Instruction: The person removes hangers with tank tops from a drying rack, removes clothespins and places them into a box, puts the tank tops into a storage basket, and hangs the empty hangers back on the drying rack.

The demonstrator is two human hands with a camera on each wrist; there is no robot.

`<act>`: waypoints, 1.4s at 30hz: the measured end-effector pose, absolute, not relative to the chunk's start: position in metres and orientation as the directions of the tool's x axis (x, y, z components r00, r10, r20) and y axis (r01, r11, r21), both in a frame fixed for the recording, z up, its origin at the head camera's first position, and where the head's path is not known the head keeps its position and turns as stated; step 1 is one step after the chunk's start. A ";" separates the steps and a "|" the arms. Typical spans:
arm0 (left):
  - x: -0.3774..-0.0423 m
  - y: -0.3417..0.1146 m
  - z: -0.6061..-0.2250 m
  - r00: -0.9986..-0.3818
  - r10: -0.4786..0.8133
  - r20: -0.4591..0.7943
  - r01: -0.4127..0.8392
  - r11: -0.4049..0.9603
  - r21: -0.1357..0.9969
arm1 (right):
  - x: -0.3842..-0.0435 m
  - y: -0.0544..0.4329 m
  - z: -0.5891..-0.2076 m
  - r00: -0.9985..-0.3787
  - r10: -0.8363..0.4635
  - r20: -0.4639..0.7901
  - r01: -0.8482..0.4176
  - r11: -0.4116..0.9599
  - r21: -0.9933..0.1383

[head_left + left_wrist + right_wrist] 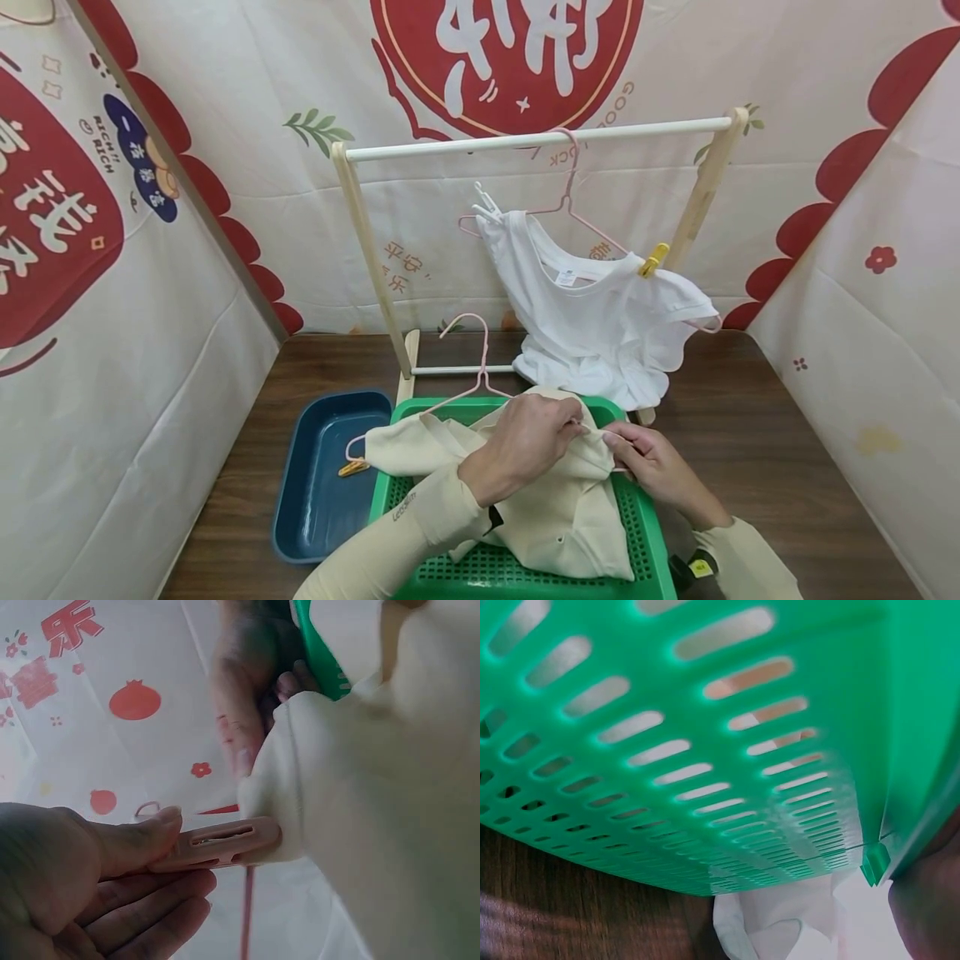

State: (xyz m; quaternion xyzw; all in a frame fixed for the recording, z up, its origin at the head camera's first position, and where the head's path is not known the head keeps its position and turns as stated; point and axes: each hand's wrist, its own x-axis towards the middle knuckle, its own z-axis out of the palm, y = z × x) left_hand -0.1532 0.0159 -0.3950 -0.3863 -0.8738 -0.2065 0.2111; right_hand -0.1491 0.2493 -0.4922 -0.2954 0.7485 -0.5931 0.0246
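Note:
A cream garment (577,508) lies over the green basket, draped on a pink hanger (483,367) whose hook points up. My left hand (525,437) is at the garment's right shoulder. In the left wrist view, its thumb and fingers pinch a dull pink clothespin (217,844), whose far end meets the cloth edge. My right hand (656,462) grips the same shoulder and the hanger's end from the right. An orange clothespin (352,468) shows beside the garment's other shoulder, over the blue tray; whether it is clipped on cannot be told. The right wrist view mostly shows basket wall.
Behind the green basket (840,750) stands a rack with a white bar (465,146). From it hangs a white T-shirt (592,325) on another pink hanger, with a white clothespin (487,204) and a yellow clothespin (654,260). A blue tray (318,533) sits left of the basket.

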 end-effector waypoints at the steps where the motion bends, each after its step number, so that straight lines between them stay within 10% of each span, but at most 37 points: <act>1: -0.153 0.015 -0.394 -0.615 0.582 0.532 0.760 0.617 0.203 | -0.149 0.249 -0.492 -0.826 -0.470 0.310 -0.411 0.125 -0.903; 42: -0.134 -0.057 -0.374 -0.819 0.310 0.483 0.536 0.714 0.450 | -0.151 0.249 -0.493 -0.795 -0.505 0.335 -0.445 0.110 -0.889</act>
